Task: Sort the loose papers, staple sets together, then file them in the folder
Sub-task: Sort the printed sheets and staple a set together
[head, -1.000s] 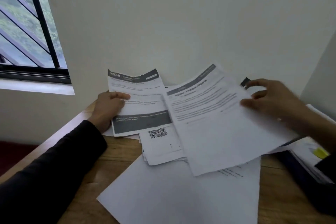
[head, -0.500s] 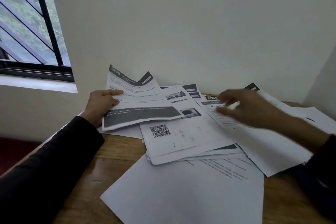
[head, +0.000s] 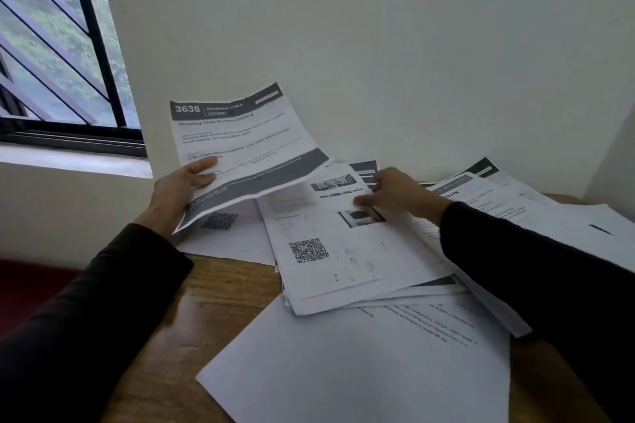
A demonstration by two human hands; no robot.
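**Sorting under way: one sheet up, the rest fanned out**

You hold the sheet headed "3638" [head: 237, 151] lifted off the pile, your left hand [head: 178, 192] with its grip clamped on the lower left edge, thumb on top, likely to keep it readable and apart from the rest. Your right hand [head: 395, 194] rests on the QR-code page [head: 343, 244] atop the loose papers [head: 360, 288]; whether its grip pinches the page, you cannot tell. The papers overlap across the wooden desk [head: 213, 288], beside the window [head: 62, 55]. No stapler or folder shows.

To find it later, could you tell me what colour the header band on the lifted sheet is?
Dark grey with white lettering on the 3638 sheet, clearest in the head view.
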